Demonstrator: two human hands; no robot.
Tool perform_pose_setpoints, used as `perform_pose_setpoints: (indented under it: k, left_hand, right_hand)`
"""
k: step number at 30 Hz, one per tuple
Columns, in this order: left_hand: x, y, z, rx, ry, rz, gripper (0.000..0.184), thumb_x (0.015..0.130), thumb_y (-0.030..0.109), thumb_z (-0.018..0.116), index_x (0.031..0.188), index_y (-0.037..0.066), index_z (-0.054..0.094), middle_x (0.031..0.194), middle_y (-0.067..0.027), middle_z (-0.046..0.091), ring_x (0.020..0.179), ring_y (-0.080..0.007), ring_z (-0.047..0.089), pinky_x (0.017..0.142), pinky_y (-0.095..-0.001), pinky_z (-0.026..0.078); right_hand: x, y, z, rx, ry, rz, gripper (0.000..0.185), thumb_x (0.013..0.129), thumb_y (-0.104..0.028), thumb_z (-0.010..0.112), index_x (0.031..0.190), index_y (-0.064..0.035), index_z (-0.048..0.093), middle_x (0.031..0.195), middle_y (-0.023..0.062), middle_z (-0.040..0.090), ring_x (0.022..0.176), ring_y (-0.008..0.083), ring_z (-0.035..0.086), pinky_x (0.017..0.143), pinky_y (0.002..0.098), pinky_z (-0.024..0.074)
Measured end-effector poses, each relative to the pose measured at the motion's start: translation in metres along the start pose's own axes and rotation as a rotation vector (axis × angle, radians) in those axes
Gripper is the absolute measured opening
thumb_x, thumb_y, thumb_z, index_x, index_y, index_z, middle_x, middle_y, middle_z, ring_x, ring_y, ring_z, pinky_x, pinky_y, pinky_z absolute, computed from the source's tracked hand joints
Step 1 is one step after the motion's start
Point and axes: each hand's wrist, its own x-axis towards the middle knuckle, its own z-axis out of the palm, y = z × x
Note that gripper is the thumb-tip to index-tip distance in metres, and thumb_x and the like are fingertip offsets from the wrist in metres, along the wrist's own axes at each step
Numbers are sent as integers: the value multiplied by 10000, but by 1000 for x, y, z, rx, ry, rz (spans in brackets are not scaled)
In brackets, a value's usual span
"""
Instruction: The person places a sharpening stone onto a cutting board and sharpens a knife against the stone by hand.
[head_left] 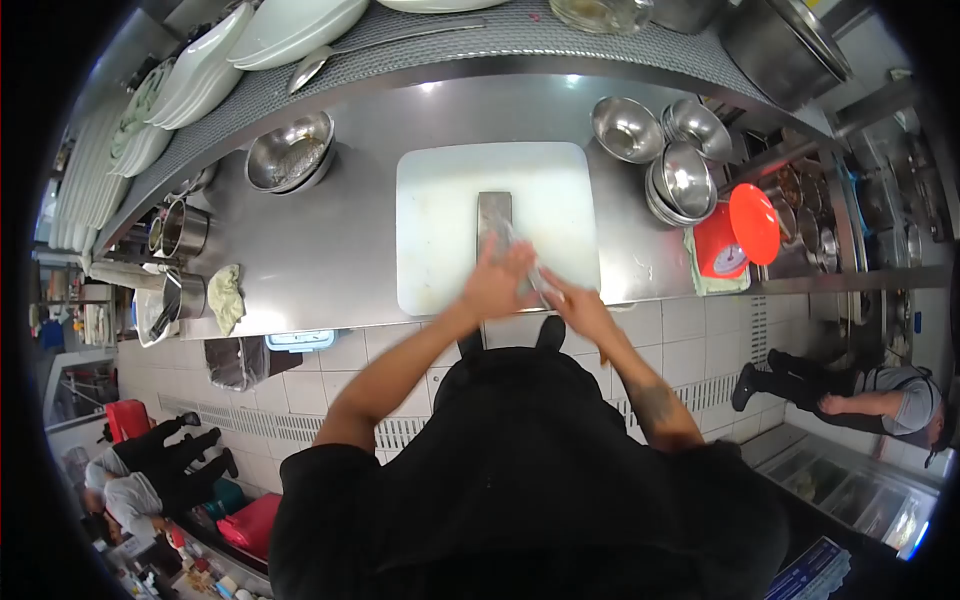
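Observation:
A white cutting board (430,220) lies on the steel counter. On it rests a dark rectangular block or blade (494,208), upright in view, its lower end near my hands. My left hand (498,280) is over the board's lower middle, fingers spread and somewhat blurred, touching or just above the block. Close on its right, my right hand (580,305) is at the board's front edge, its fingers bent around something clear and thin, like plastic film (540,285). What the film is attached to is unclear.
Steel bowls stand at the back left (290,155) and back right (627,130). A red scale (715,245) sits right of the board, a cloth (226,300) on the left. An overhead shelf (420,50) holds plates. Other people are at both sides.

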Motion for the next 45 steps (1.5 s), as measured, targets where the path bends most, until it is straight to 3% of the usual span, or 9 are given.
perform_pose_setpoints:
  k: [3, 7, 13, 21, 23, 28, 33, 41, 45]
  left_hand:
    - [-21, 40, -19, -44, 16, -1, 772, 910, 577, 536, 1402, -17, 534, 1482, -174, 518, 1431, -281, 433, 1209, -637, 109]
    - [10, -8, -7, 18, 7, 1, 788, 918, 585, 521, 1416, -25, 516, 1499, -177, 499, 1443, -279, 417, 1214, -631, 89]
    - [58, -61, -18, 3, -1, -50, 789, 921, 586, 521, 1425, -22, 509, 1474, -180, 525, 1431, -280, 433, 1216, -624, 89]
    - [-7, 18, -4, -110, 57, -8, 768, 916, 572, 523, 1407, -18, 527, 1460, -174, 540, 1416, -264, 457, 1222, -619, 74]
    - [23, -28, 3, -20, 81, 5, 768, 916, 572, 516, 1415, -11, 521, 1467, -168, 534, 1426, -256, 442, 1222, -626, 58]
    - [52, -63, -18, 7, 4, -17, 687, 917, 514, 572, 1389, 15, 556, 1486, -143, 519, 1444, -247, 415, 1202, -658, 101]
    - [-24, 29, -9, -118, -17, -35, 685, 957, 509, 537, 1408, -7, 537, 1489, -150, 518, 1442, -265, 421, 1209, -644, 95]
    - [38, -72, -16, 112, 12, -64, 525, 1013, 350, 458, 1425, 29, 514, 1498, -161, 503, 1430, -258, 437, 1185, -677, 128]
    - [34, -78, -18, 187, -51, -3, 525, 977, 311, 478, 1408, 14, 517, 1490, -160, 506, 1421, -284, 444, 1169, -697, 151]
  right_hand:
    - [-35, -37, -20, 62, -162, 197, 472, 963, -234, 671, 1424, -190, 578, 1277, 229, 648, 1162, 369, 643, 985, 403, 489]
    - [17, -10, -9, 51, -164, 286, 480, 969, -318, 641, 1440, -302, 545, 731, 236, 632, 592, 387, 618, 663, 441, 518]
    - [80, -21, -4, 65, -192, 436, 487, 973, -355, 626, 1446, -291, 531, 837, 253, 673, 806, 441, 669, 772, 472, 523]
    - [-12, -23, -2, -126, 113, -107, 449, 997, -338, 600, 1437, -263, 554, 962, 280, 686, 930, 440, 682, 842, 465, 531]
    - [39, -30, -10, 8, -249, 470, 460, 990, -358, 607, 1439, -278, 549, 804, 251, 672, 774, 425, 681, 738, 478, 524]
    - [86, -39, -1, 133, -153, 498, 471, 984, -364, 615, 1441, -273, 545, 681, 240, 615, 649, 424, 632, 658, 482, 497]
    - [-34, -25, -1, -49, -21, 14, 448, 992, -283, 619, 1433, -230, 561, 1299, 262, 622, 1131, 411, 648, 963, 438, 510]
    - [87, -7, 14, -57, -186, 208, 471, 1012, -413, 561, 1461, -279, 518, 671, 225, 590, 575, 326, 592, 634, 434, 499]
    - [85, -15, 20, -27, -185, 235, 468, 1012, -410, 556, 1461, -287, 516, 668, 222, 592, 610, 364, 643, 630, 465, 502]
